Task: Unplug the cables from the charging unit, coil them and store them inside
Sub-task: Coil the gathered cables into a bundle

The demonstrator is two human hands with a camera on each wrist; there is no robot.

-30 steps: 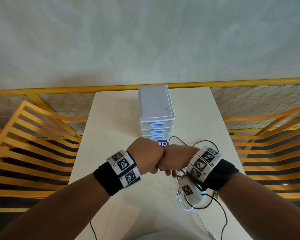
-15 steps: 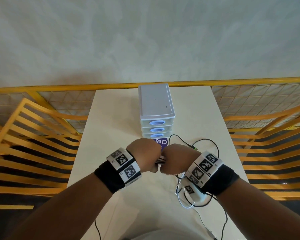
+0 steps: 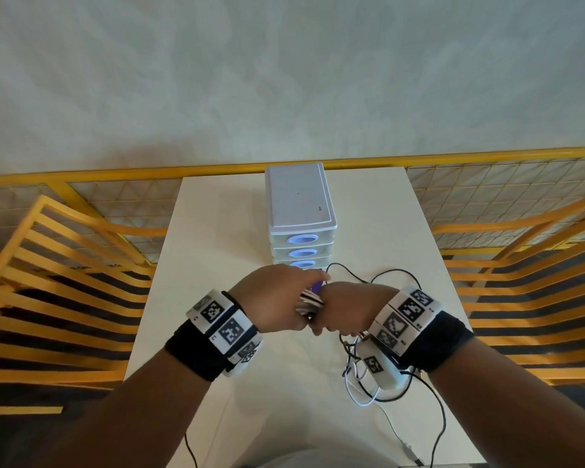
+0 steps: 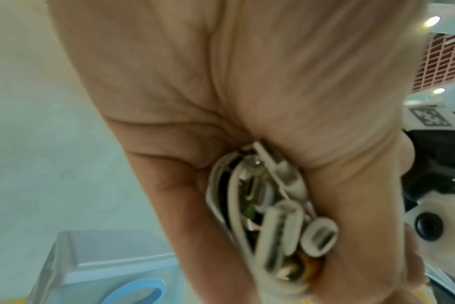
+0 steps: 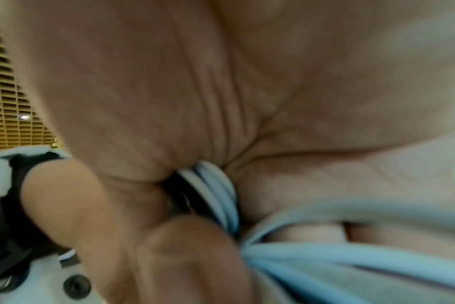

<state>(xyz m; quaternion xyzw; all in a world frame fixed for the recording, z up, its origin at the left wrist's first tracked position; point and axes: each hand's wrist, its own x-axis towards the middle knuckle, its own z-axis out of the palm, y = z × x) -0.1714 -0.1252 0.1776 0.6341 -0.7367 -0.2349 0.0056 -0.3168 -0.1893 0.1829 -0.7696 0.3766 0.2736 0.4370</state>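
Pale-grey plastic drawer unit (image 3: 299, 211) w/ blue oval handles, just beyond the hands. White cable bundle (image 4: 268, 205) w/ black strands in left hand (image 3: 277, 298); black-and-white square-patterned wristbands (image 3: 223, 324), black cuffs. Cream table (image 3: 217, 231) below; yellow grid railing (image 3: 81, 204) to both sides.

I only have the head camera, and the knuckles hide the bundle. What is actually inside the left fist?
Observer: In the left wrist view, the left hand is curled round a bundle of white cables, with several plug ends sticking out.
Operator: And the right?
Observer: In the right wrist view, the right hand grips white cable loops, with what looks like a dark strand beside them.
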